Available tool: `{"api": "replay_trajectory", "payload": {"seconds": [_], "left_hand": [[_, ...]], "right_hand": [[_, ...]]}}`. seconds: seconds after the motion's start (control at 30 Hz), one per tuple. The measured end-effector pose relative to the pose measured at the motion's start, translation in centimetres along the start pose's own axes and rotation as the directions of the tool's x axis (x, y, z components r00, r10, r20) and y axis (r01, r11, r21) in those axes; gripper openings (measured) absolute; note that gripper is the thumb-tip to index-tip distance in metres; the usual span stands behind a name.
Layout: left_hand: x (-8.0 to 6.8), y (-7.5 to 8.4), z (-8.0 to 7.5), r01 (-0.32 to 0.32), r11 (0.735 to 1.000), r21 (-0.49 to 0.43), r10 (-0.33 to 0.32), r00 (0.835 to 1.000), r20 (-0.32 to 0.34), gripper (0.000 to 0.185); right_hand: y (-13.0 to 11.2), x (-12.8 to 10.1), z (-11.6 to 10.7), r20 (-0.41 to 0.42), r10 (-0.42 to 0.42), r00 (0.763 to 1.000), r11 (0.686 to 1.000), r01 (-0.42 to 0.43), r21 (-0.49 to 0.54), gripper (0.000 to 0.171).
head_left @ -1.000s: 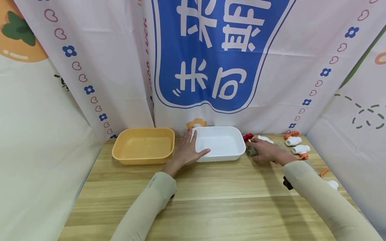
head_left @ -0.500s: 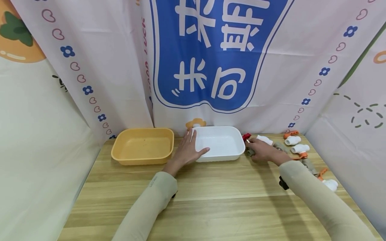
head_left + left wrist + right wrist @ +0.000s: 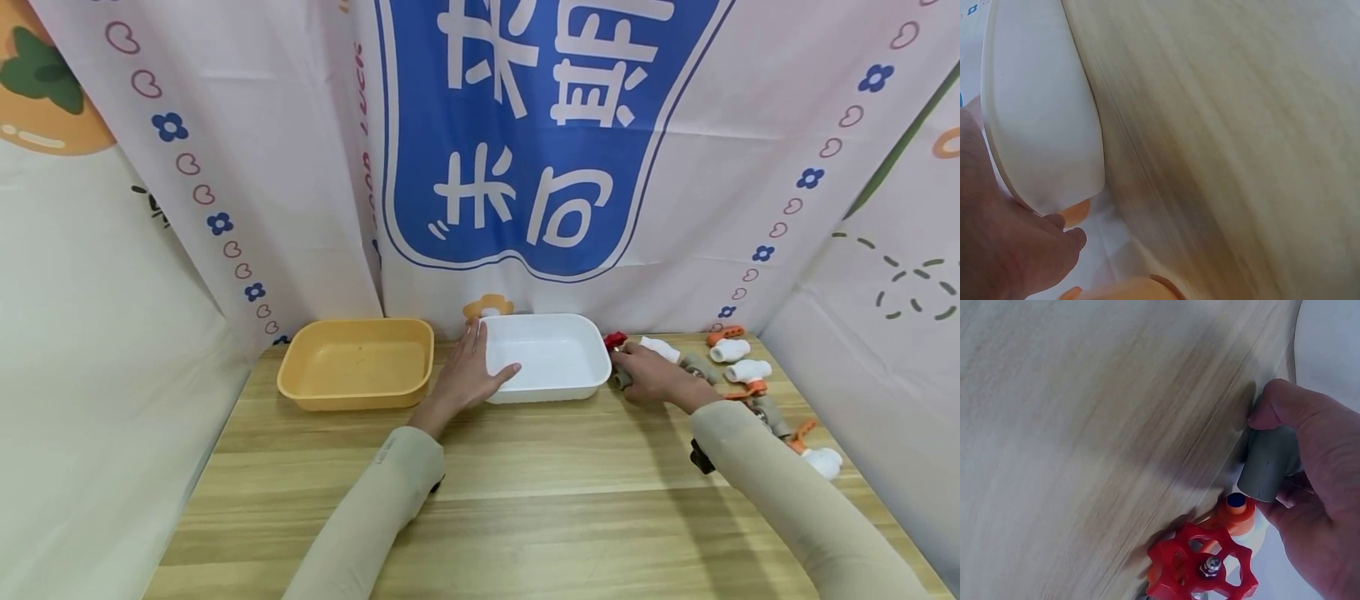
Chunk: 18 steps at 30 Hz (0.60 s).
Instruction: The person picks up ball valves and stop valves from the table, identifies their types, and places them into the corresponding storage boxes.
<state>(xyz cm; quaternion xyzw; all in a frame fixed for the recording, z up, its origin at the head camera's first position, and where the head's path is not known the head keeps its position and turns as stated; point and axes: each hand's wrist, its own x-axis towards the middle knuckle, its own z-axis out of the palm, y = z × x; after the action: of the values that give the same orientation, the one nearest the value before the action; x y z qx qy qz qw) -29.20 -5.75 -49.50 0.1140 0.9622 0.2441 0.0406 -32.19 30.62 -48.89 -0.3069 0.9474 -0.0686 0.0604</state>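
Grey pipe fitting (image 3: 1270, 464) sat pinched in your right hand (image 3: 656, 375), beside the red-handled valve (image 3: 1200, 565) and white tray (image 3: 551, 357). Your left hand (image 3: 468, 375) lay flat on that tray's rim. Both trays, white and yellow tray (image 3: 358, 362), held nothing; other fittings (image 3: 738, 360) remained on the table (image 3: 525, 500).

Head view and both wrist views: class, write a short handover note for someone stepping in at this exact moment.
Left hand: flat, fingers straight, resting on the left rim of the white tray.
Right hand: curled round a grey valve with a red handwheel, on the table right of the white tray.
Yellow tray: sits left of the white one.
Done: nothing lies in either tray.
Left: more valves lie loose along the table's right edge.
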Motion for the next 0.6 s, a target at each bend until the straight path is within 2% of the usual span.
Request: {"api": "replay_trajectory", "payload": {"seconds": [0.3, 0.6], "left_hand": [[0.27, -0.11, 0.42, 0.014, 1.000, -0.013, -0.014, 1.000, -0.014, 0.113], [0.35, -0.05, 0.38, 0.019, 1.000, -0.003, -0.019, 1.000, -0.015, 0.113]], "right_hand": [[-0.13, 0.07, 0.01, 0.019, 0.049, 0.999, 0.999, -0.049, 0.008, 0.052], [-0.04, -0.29, -0.17, -0.006, 0.075, 0.997, 0.994, -0.075, 0.074, 0.043]]}}
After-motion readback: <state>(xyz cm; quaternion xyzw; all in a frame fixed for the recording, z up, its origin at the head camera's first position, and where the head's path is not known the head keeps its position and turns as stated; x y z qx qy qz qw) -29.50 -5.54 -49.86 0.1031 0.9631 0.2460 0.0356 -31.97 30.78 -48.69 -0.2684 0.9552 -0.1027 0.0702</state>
